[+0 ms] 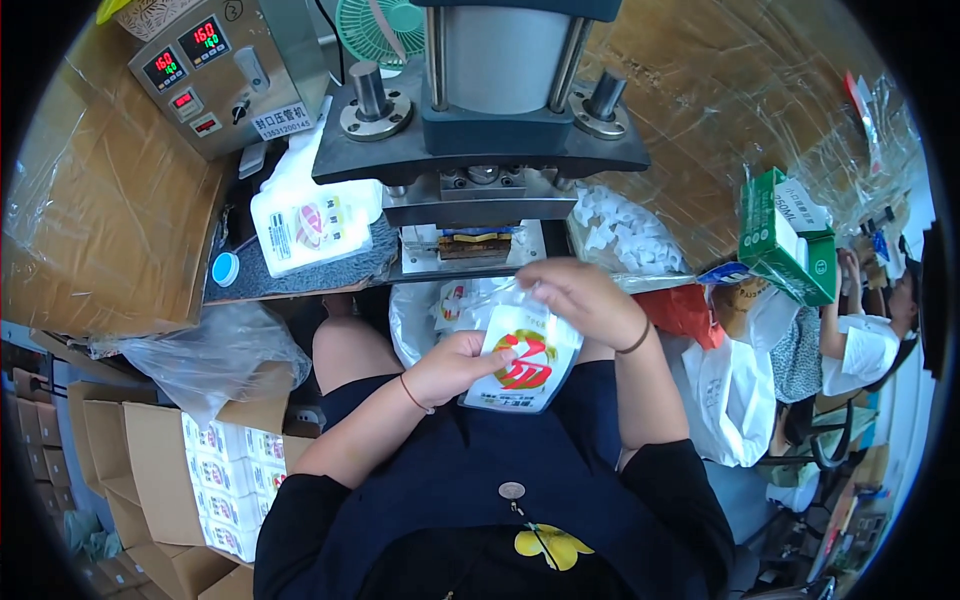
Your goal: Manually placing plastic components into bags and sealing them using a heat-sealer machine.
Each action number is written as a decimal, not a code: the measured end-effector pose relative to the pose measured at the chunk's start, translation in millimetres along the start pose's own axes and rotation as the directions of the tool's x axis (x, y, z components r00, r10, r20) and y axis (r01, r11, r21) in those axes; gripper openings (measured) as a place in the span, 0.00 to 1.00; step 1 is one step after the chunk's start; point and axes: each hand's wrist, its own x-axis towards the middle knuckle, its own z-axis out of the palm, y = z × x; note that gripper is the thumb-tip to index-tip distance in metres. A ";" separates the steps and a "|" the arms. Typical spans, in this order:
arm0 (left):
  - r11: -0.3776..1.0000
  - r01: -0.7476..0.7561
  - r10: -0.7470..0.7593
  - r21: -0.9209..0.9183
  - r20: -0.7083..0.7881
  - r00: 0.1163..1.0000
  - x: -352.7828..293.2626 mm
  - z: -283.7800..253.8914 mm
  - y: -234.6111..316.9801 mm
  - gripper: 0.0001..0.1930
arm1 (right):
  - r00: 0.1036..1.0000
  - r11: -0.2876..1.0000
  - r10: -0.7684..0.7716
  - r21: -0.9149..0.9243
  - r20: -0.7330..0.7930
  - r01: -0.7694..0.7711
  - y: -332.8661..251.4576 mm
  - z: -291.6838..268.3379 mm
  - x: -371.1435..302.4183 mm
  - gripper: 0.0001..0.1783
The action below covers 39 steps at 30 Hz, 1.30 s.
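Observation:
A white plastic pouch (525, 385) with a red and green print is held tilted over my lap, in front of the press. My left hand (452, 368) is closed on its left side, the thumb lying across the printed face. At the pouch's top edge my right hand (592, 308) is closed, its fingertips pinching near the upper corner; the exact grip is partly hidden by the fingers. Just beyond my hands is the press's lower block (475, 246), under a dark metal head (480, 205). More printed pouches (452, 302) lie in clear plastic below the bench edge.
Left of the press, white printed pouches (315, 230) lie on a grey cloth beside a blue-lidded round container (225, 268). White scraps (630, 235) are heaped to the right, near a green box (785, 240). An open carton (165, 470) holds packs at lower left. Another person (860, 345) sits far right.

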 end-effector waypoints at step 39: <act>0.808 -0.234 0.430 0.541 -0.270 0.862 -11.0 -22.9 11.9 0.13 | 0.955 0.995 -0.099 -0.002 -0.279 0.102 -26.5 10.1 19.7 0.06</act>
